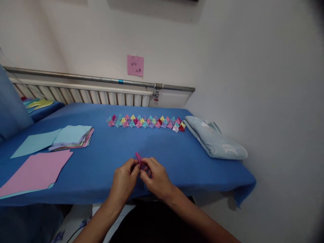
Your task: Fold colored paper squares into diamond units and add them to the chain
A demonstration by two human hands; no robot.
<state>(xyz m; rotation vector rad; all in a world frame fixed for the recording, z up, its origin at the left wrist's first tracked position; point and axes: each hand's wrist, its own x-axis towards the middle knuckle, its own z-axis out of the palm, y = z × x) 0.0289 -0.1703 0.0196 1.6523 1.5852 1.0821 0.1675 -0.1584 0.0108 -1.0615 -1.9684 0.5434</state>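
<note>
Just above the front part of the blue-covered table, a small folded piece of magenta paper [139, 159] is pinched between both hands. My left hand [126, 176] grips its left side with thumb and fingertips. From the right, my right hand [154, 175] holds the other side, its fingers bent and closed. The paper stands on edge with a pointed tip upward; its lower part is hidden by the fingers. Beyond the hands lie rows of small folded paper pieces [145, 122] in pink, teal, yellow, purple and red.
A stack of coloured paper squares [73, 135] and large pink sheets [37, 170] lie on the blue tablecloth [106, 168] at left. A folded light-blue blanket [217, 141] sits at right. Behind are a radiator [101, 96], a pipe and a pink note [135, 65].
</note>
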